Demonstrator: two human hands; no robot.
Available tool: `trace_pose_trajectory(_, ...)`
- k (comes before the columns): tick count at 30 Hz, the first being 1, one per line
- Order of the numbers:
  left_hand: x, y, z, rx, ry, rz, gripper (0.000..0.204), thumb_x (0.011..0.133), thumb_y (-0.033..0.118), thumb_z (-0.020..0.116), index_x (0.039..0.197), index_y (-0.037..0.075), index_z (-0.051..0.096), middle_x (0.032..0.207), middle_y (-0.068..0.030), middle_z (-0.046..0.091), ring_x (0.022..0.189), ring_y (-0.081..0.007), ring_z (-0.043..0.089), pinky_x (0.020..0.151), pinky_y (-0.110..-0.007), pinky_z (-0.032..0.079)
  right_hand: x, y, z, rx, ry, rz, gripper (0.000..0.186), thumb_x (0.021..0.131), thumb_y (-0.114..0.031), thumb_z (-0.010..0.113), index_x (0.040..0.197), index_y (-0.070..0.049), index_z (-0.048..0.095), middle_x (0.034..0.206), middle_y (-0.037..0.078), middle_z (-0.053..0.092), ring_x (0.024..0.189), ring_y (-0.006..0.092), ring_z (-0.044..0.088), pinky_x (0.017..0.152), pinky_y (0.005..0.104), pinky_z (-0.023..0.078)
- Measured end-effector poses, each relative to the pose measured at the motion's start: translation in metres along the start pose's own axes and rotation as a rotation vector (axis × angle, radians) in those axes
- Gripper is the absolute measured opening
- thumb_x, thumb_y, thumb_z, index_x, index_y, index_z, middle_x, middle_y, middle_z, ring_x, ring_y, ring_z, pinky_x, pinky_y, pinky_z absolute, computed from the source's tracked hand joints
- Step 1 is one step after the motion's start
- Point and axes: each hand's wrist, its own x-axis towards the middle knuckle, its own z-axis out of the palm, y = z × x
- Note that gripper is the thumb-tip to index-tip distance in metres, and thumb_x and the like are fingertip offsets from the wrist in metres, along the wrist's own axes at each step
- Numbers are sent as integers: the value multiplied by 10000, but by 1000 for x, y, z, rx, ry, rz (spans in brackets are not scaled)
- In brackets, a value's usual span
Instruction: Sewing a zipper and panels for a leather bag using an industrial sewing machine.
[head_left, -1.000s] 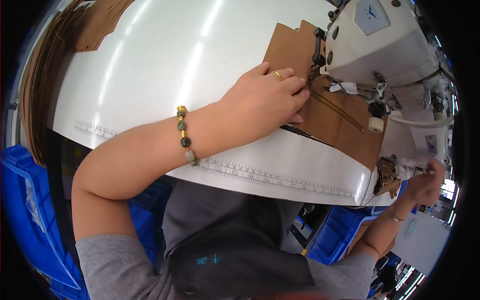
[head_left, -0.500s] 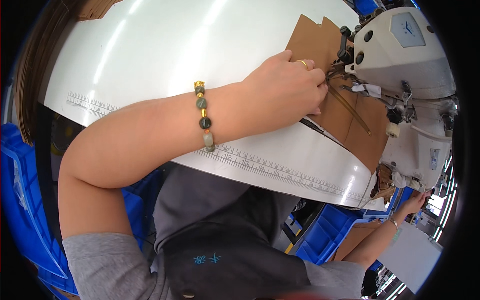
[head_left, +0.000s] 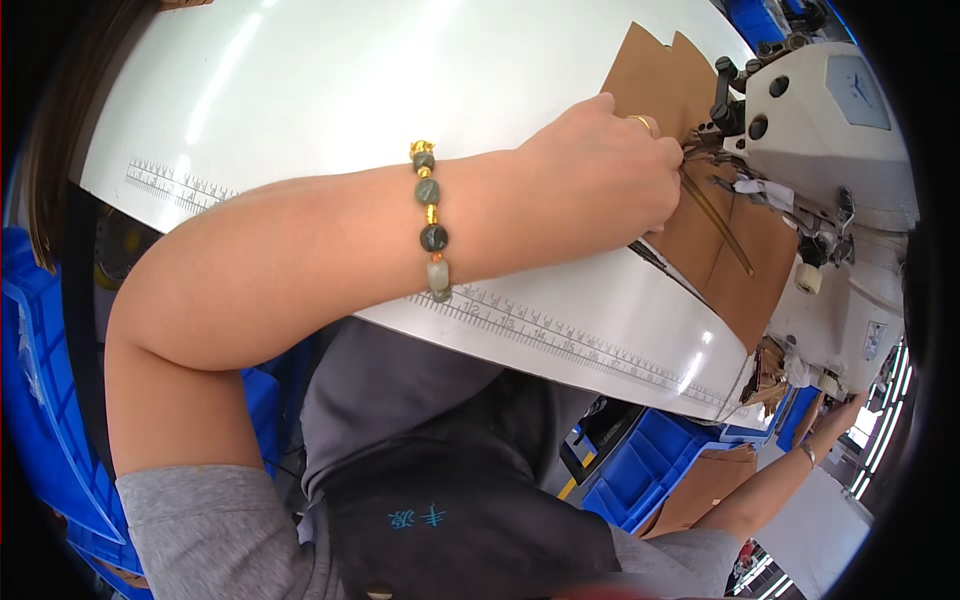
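One hand on the work: left hand [head_left: 600, 175] lies on the brown leather piece [head_left: 700, 200] on the white bench [head_left: 330, 90], fingers [head_left: 660, 165] pressed together at the sewing machine's [head_left: 830, 130] presser foot, directly right of them. Right hand [head_left: 845, 415] hangs low, far right, well apart; its grip I cannot tell.

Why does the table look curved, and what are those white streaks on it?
Head view: the fisheye lens bends the white table and its printed ruler toward the rim, with black corners around the round picture; the streaks are glare from overhead lights; the left hand on the brown cardboard is sharp, the far right hand small and washed out.
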Motion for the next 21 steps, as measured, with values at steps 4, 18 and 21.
trace_pose_trajectory(4, 0, 1, 0, -27, -7, -3, 410, 958, 385, 707, 1216, 67, 724, 1115, -19, 693, 1214, -184, 646, 933, -332, 528, 2, 2, -1, -11, 51, 31, 540, 1039, -451, 652, 1368, -23, 647, 1255, 62, 689, 1093, 175, 636, 935, 327, 500)
trace_pose_trajectory(18, 1, 3, 2, -13, 18, -18, 393, 951, 382, 710, 1185, 70, 749, 1091, -17, 695, 1190, -189, 654, 950, -364, 539, -5, -4, 7, -43, 74, 21, 498, 1045, -443, 646, 1343, -45, 664, 1182, 31, 703, 957, 131, 650, 778, 276, 505)
trace_pose_trajectory(21, 2, 2, 2, -8, 14, -10, 371, 954, 380, 706, 1157, 74, 759, 1080, -17, 699, 1190, -189, 657, 941, -360, 541, -9, -4, 11, -6, 83, 22, 522, 1049, -440, 641, 1371, -29, 644, 1225, 46, 695, 1026, 158, 650, 837, 294, 509)
